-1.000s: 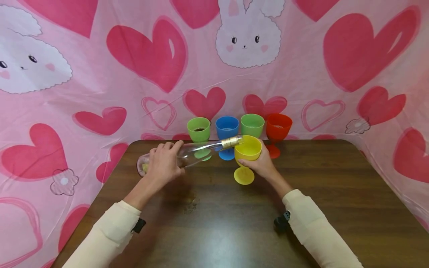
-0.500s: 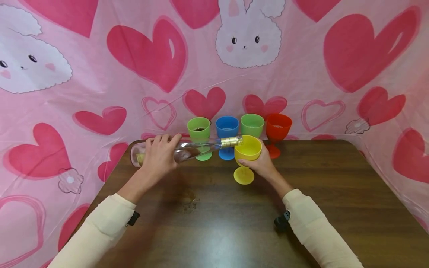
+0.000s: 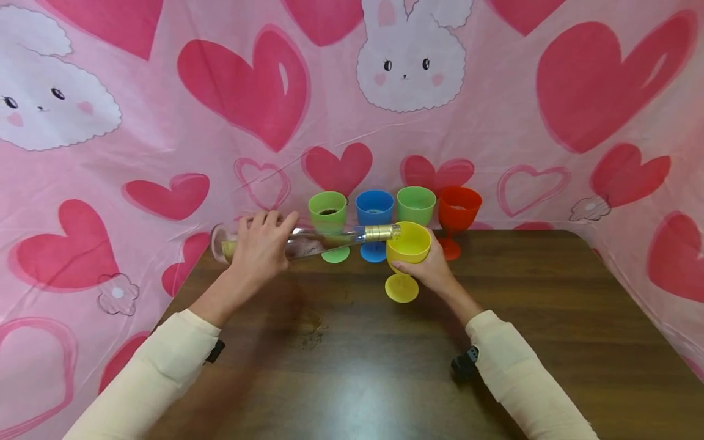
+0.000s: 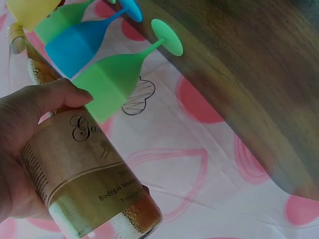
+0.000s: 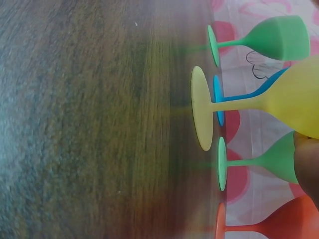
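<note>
My left hand point(image 3: 260, 244) grips a clear glass wine bottle point(image 3: 316, 242) round its body, over the paper label point(image 4: 84, 154). The bottle lies almost level in the air, its gold-banded neck point(image 3: 379, 233) at the rim of a yellow goblet point(image 3: 406, 252). Some liquid shows inside the bottle. My right hand point(image 3: 433, 266) holds the goblet's bowl from the right, thumb across the front. That goblet is upright; whether its foot point(image 5: 202, 109) touches the table I cannot tell. Any liquid in the yellow bowl is not discernible.
Behind stand a left green goblet point(image 3: 327, 214) with dark liquid, a blue goblet point(image 3: 374, 211), another green goblet point(image 3: 415, 209) and a red goblet point(image 3: 459, 211). A small wet patch point(image 3: 313, 333) marks the wooden table point(image 3: 352, 391). A heart-patterned cloth point(image 3: 330, 122) hangs behind.
The bottle's base has risen and shifted left with my left hand, bringing the bottle from slanted to nearly level. Its mouth stays at the yellow goblet's rim. My right hand has hardly moved.
</note>
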A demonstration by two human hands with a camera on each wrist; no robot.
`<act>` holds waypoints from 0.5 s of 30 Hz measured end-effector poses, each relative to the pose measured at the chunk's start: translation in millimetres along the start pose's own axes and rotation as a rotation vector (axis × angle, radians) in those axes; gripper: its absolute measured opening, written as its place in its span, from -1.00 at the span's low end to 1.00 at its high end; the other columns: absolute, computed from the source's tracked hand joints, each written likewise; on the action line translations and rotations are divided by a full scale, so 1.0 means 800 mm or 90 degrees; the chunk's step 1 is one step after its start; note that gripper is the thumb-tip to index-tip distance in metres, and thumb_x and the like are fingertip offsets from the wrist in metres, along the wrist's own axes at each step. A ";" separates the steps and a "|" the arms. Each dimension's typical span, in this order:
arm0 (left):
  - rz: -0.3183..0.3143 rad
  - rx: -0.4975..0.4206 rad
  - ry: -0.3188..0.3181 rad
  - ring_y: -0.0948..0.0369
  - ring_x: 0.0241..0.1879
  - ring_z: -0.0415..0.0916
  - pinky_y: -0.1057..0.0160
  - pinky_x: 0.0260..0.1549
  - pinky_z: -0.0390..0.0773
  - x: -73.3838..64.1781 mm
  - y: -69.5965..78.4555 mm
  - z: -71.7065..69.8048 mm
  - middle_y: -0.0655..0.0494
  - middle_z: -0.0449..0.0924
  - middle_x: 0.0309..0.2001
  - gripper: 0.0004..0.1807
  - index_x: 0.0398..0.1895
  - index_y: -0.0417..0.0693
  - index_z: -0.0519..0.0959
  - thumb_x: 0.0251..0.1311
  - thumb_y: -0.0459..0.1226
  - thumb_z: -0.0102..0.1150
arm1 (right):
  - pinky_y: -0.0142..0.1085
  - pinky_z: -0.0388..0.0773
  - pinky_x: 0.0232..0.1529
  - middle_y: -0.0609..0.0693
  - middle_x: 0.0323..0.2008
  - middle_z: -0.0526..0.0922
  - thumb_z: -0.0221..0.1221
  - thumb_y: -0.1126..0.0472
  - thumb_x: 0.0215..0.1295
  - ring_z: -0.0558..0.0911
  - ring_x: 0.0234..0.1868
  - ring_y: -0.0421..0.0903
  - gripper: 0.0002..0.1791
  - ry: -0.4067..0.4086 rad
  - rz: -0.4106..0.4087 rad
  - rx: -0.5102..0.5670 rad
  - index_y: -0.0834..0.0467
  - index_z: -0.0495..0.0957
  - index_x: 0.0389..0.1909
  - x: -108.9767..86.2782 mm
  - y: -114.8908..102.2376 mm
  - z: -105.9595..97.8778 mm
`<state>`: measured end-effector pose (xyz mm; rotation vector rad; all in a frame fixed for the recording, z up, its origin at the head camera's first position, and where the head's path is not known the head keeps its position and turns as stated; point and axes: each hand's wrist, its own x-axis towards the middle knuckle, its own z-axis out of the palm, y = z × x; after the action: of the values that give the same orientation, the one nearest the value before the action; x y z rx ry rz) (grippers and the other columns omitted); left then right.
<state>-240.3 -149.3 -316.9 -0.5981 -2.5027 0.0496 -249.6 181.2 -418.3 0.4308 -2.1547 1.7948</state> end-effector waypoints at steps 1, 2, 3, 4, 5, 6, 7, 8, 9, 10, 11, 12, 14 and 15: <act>0.002 0.002 0.005 -0.17 -0.06 0.51 -0.18 -0.07 0.41 0.001 0.000 -0.001 -0.15 0.60 -0.14 -0.34 0.02 0.02 0.41 -0.31 -0.38 0.36 | -0.56 0.51 -0.03 0.08 0.03 0.51 0.39 0.52 -0.16 0.53 -0.09 -0.37 -0.12 0.000 -0.001 -0.002 0.33 0.23 0.28 0.000 0.002 0.000; 0.005 0.006 0.011 -0.17 -0.06 0.51 -0.18 -0.07 0.40 0.001 0.001 -0.001 -0.16 0.60 -0.14 -0.35 0.01 0.02 0.41 -0.30 -0.38 0.36 | -0.55 0.51 -0.02 0.12 0.04 0.51 0.39 0.52 -0.15 0.53 -0.09 -0.36 -0.12 -0.001 -0.001 -0.002 0.32 0.24 0.28 0.000 0.003 -0.001; 0.008 0.011 0.018 -0.17 -0.07 0.51 -0.18 -0.08 0.40 0.002 0.001 -0.002 -0.16 0.60 -0.15 -0.37 0.00 0.02 0.41 -0.29 -0.38 0.36 | -0.55 0.51 -0.02 0.15 0.05 0.51 0.39 0.51 -0.14 0.53 -0.08 -0.35 -0.13 -0.002 -0.002 -0.004 0.31 0.24 0.27 0.000 0.003 -0.001; 0.010 0.015 0.024 -0.17 -0.07 0.52 -0.17 -0.08 0.40 0.003 0.001 -0.003 -0.16 0.60 -0.15 -0.37 0.00 0.02 0.41 -0.29 -0.37 0.37 | -0.55 0.51 -0.02 0.18 0.07 0.51 0.40 0.49 -0.13 0.53 -0.08 -0.34 -0.13 -0.005 -0.002 -0.005 0.30 0.24 0.27 0.000 0.004 -0.001; 0.012 0.019 0.031 -0.17 -0.08 0.52 -0.17 -0.08 0.40 0.003 0.001 -0.003 -0.17 0.60 -0.15 -0.37 0.00 0.02 0.41 -0.29 -0.37 0.37 | -0.54 0.51 -0.01 0.21 0.07 0.50 0.40 0.48 -0.13 0.53 -0.07 -0.33 -0.14 -0.007 -0.004 -0.003 0.29 0.24 0.27 0.000 0.004 -0.002; 0.015 0.024 0.038 -0.18 -0.08 0.52 -0.16 -0.09 0.39 0.004 0.001 -0.004 -0.17 0.60 -0.15 -0.38 -0.01 0.01 0.42 -0.29 -0.37 0.37 | -0.54 0.52 -0.01 0.22 0.08 0.50 0.40 0.47 -0.12 0.54 -0.07 -0.32 -0.15 -0.008 -0.005 -0.002 0.28 0.24 0.27 0.000 0.004 -0.002; 0.017 0.028 0.042 -0.18 -0.08 0.53 -0.16 -0.09 0.39 0.004 0.002 -0.004 -0.17 0.61 -0.15 -0.37 -0.01 0.01 0.42 -0.29 -0.36 0.38 | -0.53 0.52 -0.01 0.21 0.08 0.50 0.41 0.47 -0.12 0.54 -0.06 -0.31 -0.15 -0.010 -0.007 -0.001 0.28 0.24 0.26 0.000 0.004 -0.002; 0.019 0.032 0.043 -0.18 -0.07 0.53 -0.16 -0.09 0.39 0.005 0.002 -0.004 -0.17 0.61 -0.14 -0.37 0.00 0.02 0.42 -0.29 -0.36 0.38 | -0.53 0.52 -0.01 0.20 0.07 0.50 0.41 0.47 -0.12 0.54 -0.06 -0.30 -0.15 -0.010 -0.010 0.000 0.28 0.24 0.26 0.000 0.003 -0.002; 0.020 0.035 0.043 -0.18 -0.07 0.53 -0.17 -0.08 0.39 0.005 0.002 -0.005 -0.17 0.61 -0.14 -0.36 0.01 0.02 0.42 -0.29 -0.36 0.39 | -0.53 0.52 -0.01 0.18 0.07 0.50 0.41 0.46 -0.12 0.54 -0.06 -0.30 -0.15 -0.011 -0.011 0.001 0.28 0.24 0.26 -0.001 0.003 -0.002; 0.020 0.036 0.041 -0.18 -0.06 0.53 -0.17 -0.08 0.39 0.005 0.002 -0.006 -0.17 0.61 -0.13 -0.35 0.01 0.02 0.42 -0.29 -0.36 0.39 | -0.53 0.52 -0.01 0.16 0.07 0.50 0.41 0.46 -0.11 0.53 -0.05 -0.30 -0.15 -0.012 -0.015 0.000 0.28 0.24 0.27 -0.001 0.003 -0.002; 0.020 0.038 0.039 -0.18 -0.05 0.53 -0.17 -0.07 0.39 0.005 0.003 -0.007 -0.17 0.61 -0.13 -0.36 0.02 0.02 0.42 -0.29 -0.36 0.39 | -0.52 0.52 -0.01 0.13 0.07 0.51 0.41 0.46 -0.11 0.54 -0.05 -0.30 -0.15 -0.012 -0.015 0.000 0.28 0.24 0.27 -0.001 0.002 -0.002; 0.020 0.040 0.036 -0.18 -0.05 0.53 -0.17 -0.06 0.39 0.005 0.003 -0.007 -0.17 0.61 -0.12 -0.35 0.02 0.03 0.42 -0.28 -0.35 0.40 | -0.52 0.53 -0.01 0.09 0.06 0.51 0.41 0.47 -0.12 0.54 -0.05 -0.30 -0.14 -0.012 -0.015 0.000 0.27 0.24 0.27 -0.001 0.002 -0.002; 0.020 0.043 0.030 -0.17 -0.04 0.52 -0.18 -0.05 0.39 0.005 0.004 -0.009 -0.17 0.60 -0.11 -0.35 0.02 0.03 0.42 -0.28 -0.35 0.40 | -0.52 0.52 -0.01 0.04 0.06 0.51 0.41 0.47 -0.12 0.53 -0.04 -0.31 -0.13 -0.012 -0.015 -0.003 0.27 0.23 0.28 -0.001 0.002 -0.001; 0.020 0.046 0.030 -0.18 -0.03 0.52 -0.18 -0.04 0.39 0.005 0.004 -0.010 -0.17 0.60 -0.11 -0.36 0.02 0.03 0.42 -0.27 -0.34 0.40 | -0.52 0.52 0.00 0.03 0.06 0.51 0.40 0.47 -0.11 0.53 -0.04 -0.32 -0.13 -0.012 -0.013 -0.005 0.27 0.23 0.29 -0.001 0.002 -0.001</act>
<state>-238.0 -144.9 -308.8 -0.6029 -2.4357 0.1357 -249.1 182.5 -419.9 0.4691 -2.1608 1.7783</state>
